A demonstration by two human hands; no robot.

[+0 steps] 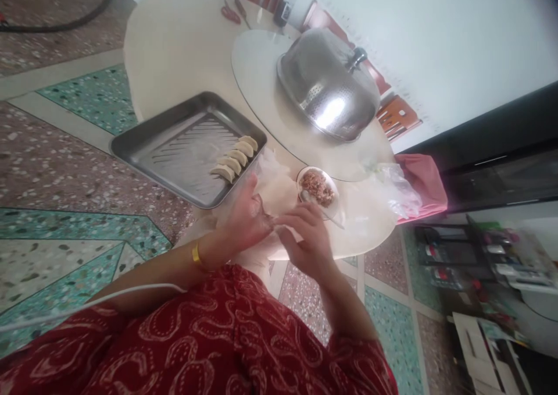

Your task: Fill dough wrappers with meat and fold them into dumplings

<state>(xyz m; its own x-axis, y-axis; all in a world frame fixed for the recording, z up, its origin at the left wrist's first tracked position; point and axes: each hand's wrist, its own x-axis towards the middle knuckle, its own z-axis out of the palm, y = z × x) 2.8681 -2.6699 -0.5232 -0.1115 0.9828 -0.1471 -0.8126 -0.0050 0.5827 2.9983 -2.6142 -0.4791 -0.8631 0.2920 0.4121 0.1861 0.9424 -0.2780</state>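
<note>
Two hands meet just in front of my chest at the near edge of the round bench (pixel 174 40). My left hand (pixel 246 217) and my right hand (pixel 307 238) come together around a small pale dumpling wrapper (pixel 272 220), of which I can see only a sliver between them. The fingers (pixel 300 214) of the right hand are curled together and pinch at the wrapper's edge; the left hand's fingers are bent in around it from the other side, so both hands are closed on it. A yellow bangle (pixel 196 253) sits on my left wrist.

Just beyond the right hand stands a small bowl of minced filling (pixel 317 187), with a spoon (pixel 325 213) leaning out of it towards me. Clear plastic wrap (pixel 272 174) lies crumpled between the hands and the bowl.

Beside the left hand, a metal baking tray (pixel 174 145) hangs partly over the bench edge. Four folded dumplings (pixel 235 159) lie in a row along its near right corner, touching one another; the rest of the tray's ribbed floor is bare.

Farther off, a large steel dome cover (pixel 326 86) with a knob rests on a turntable (pixel 257 69) in the bench's middle. Red-handled scissors (pixel 230 12) lie at the far side. A pink cloth (pixel 421 180) and another plastic bag (pixel 394 188) sit at the right edge.
</note>
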